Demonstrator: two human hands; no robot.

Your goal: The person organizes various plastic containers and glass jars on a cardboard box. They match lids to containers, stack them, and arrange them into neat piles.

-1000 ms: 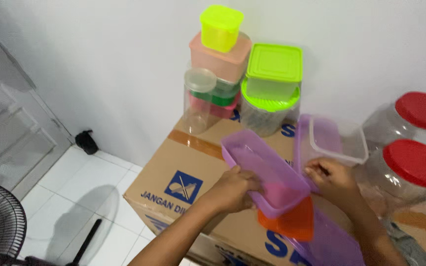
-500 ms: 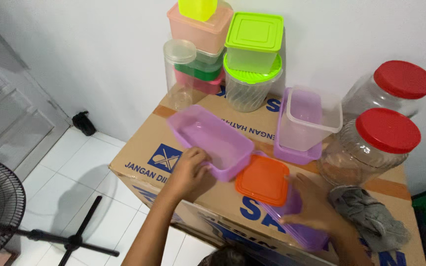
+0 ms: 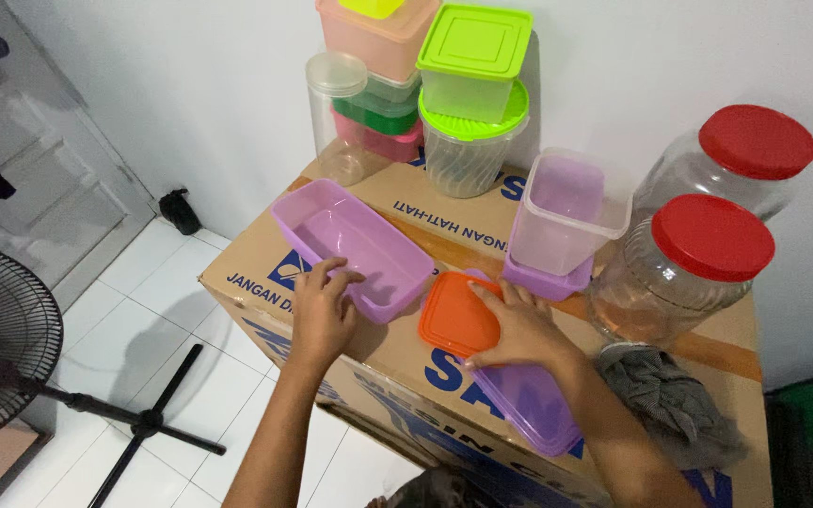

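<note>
purple tub (image 3: 355,246) gripped at its rim by the left hand (image 3: 320,309); right hand (image 3: 519,329) rests flat, released, on the orange lid (image 3: 458,315).

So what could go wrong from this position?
The purple lid under the right hand juts past the cardboard box edge; pressing the orange lid might tip both off. The left hand grips the purple tub near the box's front edge, so a pull could drag it over. The stacked containers behind look easy to knock.
</note>
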